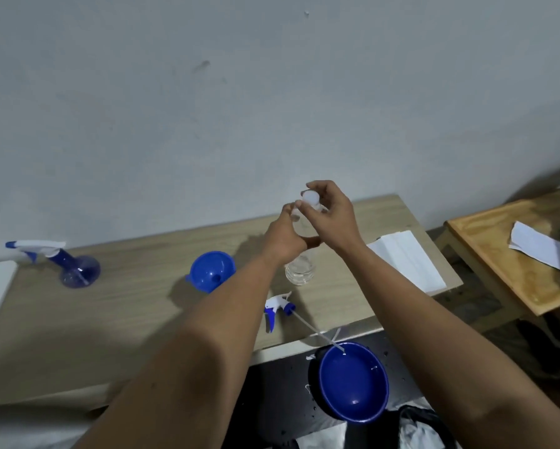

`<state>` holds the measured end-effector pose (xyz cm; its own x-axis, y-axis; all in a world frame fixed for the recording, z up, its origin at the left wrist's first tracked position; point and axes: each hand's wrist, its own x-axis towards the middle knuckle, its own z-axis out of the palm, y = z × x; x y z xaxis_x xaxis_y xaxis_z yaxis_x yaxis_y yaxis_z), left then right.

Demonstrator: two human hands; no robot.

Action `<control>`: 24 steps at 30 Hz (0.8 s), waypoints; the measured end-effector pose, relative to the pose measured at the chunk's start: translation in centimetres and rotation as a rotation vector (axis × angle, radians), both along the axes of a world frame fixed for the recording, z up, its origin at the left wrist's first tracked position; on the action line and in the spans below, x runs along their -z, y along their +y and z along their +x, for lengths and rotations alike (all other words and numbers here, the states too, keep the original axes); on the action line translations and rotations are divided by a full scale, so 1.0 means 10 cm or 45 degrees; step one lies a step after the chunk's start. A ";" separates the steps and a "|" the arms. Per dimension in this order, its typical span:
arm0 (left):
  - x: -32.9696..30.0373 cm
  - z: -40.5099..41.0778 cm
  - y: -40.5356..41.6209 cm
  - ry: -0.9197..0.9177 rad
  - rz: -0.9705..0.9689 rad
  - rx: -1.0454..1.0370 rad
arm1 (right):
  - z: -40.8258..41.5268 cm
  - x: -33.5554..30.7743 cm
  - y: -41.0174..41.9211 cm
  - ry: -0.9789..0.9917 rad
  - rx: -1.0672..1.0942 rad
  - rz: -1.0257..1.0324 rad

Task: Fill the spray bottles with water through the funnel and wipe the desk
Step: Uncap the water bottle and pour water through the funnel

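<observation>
Clear plastic fills my grip: my left hand (283, 236) wraps the body of a water bottle (299, 270) that stands upright on the desk (110, 319), and my right hand (329, 212) pinches its white cap (310, 197) between thumb and fingertips. Both hands are closed around the bottle, one low, one at the top. Whether the cap is loose or tight I cannot tell.

Just left of the bottle, the blue funnel (211, 270) lies on its side on the wood, its wide mouth turned towards me. Nearer to me, at the front edge of the desk, lies a white and blue spray head (277, 307), off its bottle, with its thin dip tube (317, 333) reaching out over the edge and ending above a blue bowl (353, 382). The bowl sits lower than the desk, on a dark surface speckled with drops.

Far to the left on the desk stands a blue spray bottle (73, 267) with its white and blue trigger head on. To the right of my hands, a white folded cloth or paper (408, 260) lies flat near the desk's right end. Beyond it stands a smaller wooden table (486, 264) with a white sheet (544, 247) on top.
</observation>
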<state>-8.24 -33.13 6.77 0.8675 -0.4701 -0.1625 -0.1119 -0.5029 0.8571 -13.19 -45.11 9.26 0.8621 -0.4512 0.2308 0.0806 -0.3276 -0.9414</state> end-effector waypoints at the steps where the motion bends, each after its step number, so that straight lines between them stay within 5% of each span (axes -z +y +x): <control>1: 0.02 -0.07 0.01 -0.001 0.016 0.025 | -0.06 0.02 0.02 -0.027 0.010 0.053; 10: 0.07 -0.25 0.02 -0.041 0.025 0.093 | -0.34 0.14 0.04 -0.095 0.088 0.275; 24: 0.08 -0.23 -0.02 0.001 -0.043 0.073 | -0.35 -0.07 -0.24 0.064 -0.126 0.220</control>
